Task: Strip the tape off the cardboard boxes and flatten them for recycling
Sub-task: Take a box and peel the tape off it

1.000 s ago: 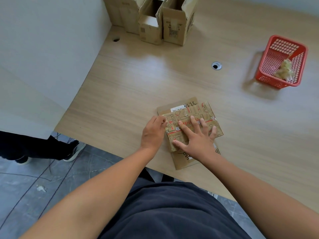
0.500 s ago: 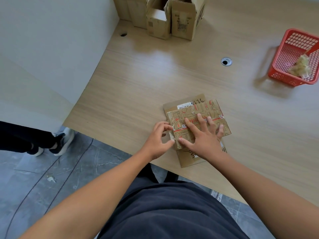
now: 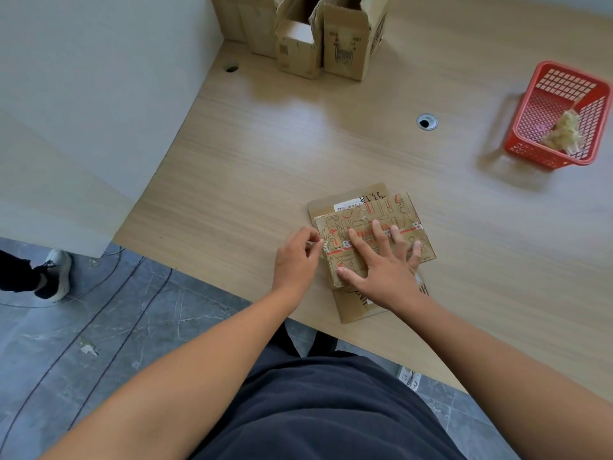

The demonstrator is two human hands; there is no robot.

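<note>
"Tape [image 3: 338, 251]: where was it?" asked the checker.

"Across the printed box [image 3: 391, 207], which lay flat on another flattened box [image 3: 355, 307] near the table's [image 3: 265, 161] front edge. The strip's long axis ran left to right. Its left end was lifted at the box's left edge."

"Hands?"

"Left hand [image 3: 297, 257] was nearer that end and appeared to pinch it between thumb and fingertips. Right hand [image 3: 381, 267] lay flat with fingers spread, pressing the box down over the strip."

"Judgement for the pull?"

"Probably leftward along the axis, away from the right hand, which covered part of the strip and might have to shift. Upright boxes [image 3: 345, 44] stood at the far left corner. The red basket [image 3: 530, 127] with tape scraps [image 3: 564, 134] sat near the right edge."
</note>
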